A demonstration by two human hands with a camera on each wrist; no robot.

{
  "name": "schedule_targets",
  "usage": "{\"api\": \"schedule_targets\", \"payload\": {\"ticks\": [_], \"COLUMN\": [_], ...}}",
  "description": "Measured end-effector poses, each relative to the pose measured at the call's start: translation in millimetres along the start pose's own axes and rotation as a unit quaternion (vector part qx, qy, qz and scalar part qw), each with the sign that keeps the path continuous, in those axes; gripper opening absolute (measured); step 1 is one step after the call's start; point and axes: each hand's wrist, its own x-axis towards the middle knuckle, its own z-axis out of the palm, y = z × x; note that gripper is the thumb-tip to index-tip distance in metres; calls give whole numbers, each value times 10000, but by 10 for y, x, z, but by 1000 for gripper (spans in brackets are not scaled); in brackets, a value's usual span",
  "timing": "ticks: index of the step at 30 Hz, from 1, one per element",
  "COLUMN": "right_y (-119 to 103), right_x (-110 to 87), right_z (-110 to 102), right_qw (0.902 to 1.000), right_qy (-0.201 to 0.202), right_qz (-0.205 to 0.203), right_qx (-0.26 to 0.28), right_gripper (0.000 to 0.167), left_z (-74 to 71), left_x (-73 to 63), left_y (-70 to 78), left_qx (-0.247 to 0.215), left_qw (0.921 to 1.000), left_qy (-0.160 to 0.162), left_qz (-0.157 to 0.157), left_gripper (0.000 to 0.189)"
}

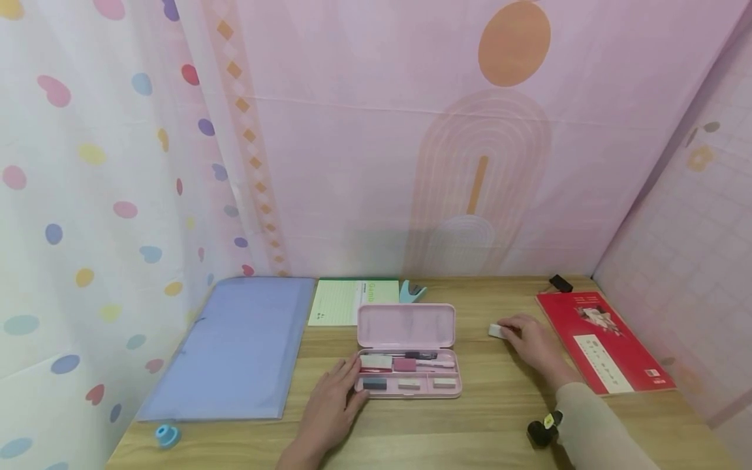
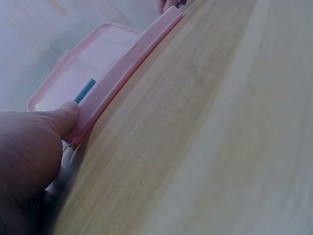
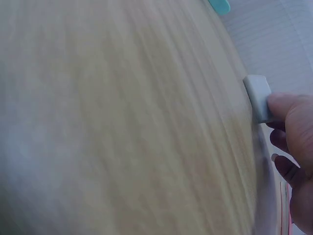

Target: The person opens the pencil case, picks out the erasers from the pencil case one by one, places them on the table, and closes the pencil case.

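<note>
A pink pencil case (image 1: 407,326) lies with its lid raised, its tray divided into compartments. Pens (image 1: 420,356) and a pink eraser (image 1: 404,365) fill the back one; a dark block (image 1: 375,383) and two pale erasers (image 1: 408,384) sit along the front. My left hand (image 1: 330,405) holds the case's left end, thumb at the front corner, as the left wrist view also shows; its other fingertips are hidden there. To the right of the case, my right hand (image 1: 533,343) pinches a white eraser (image 3: 257,98) between thumb and fingers, close over the wooden table.
A blue folder (image 1: 235,352) covers the table's left side, with a small blue round piece (image 1: 167,436) in front. Behind the case are a notepad (image 1: 335,303) and a light-blue clip-like object (image 1: 411,292). A red booklet (image 1: 605,339) and a black clip (image 1: 561,283) lie right.
</note>
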Motion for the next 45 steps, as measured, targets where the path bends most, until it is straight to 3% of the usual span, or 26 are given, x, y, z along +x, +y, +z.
{"api": "schedule_targets", "payload": {"ticks": [7, 20, 23, 26, 28, 31, 35, 38, 45], "right_y": [11, 44, -58, -314, -540, -825, -1033, -1070, -1064], "right_x": [6, -1, -75, -186, -250, -312, -365, -391, -383], "right_z": [2, 46, 26, 37, 62, 121, 163, 189, 283], "right_qw": [9989, 9988, 9975, 9956, 9950, 9915, 9805, 9741, 9704], "right_qy": [-340, -321, -190, 22, 25, -223, -663, -929, -1305], "right_qz": [274, 236, 371, 366, 103, -759, -1676, -1964, -1971], "right_qx": [176, 287, 568, 862, 995, 1034, 788, 625, 488], "right_gripper": [35, 40, 46, 45, 39, 23, 13, 13, 11], "left_z": [-11, -6, 1, -2, -6, -11, -16, -26, -46], "left_x": [2, -14, -15, -17, -15, -6, 1, -9, -2], "left_y": [14, 26, 25, 22, 20, 22, 35, 47, 37], "left_qx": [4, 9, -2, -18, -14, 4, -6, -36, -55], "left_qw": [10000, 10000, 10000, 10000, 10000, 10000, 10000, 9999, 9999], "left_qy": [-5, 16, -27, -45, -23, -2, -44, -67, -33], "left_qz": [1, -19, -17, -34, -49, -41, -20, -67, -97], "left_gripper": [61, 61, 61, 61, 61, 61, 61, 61, 61]}}
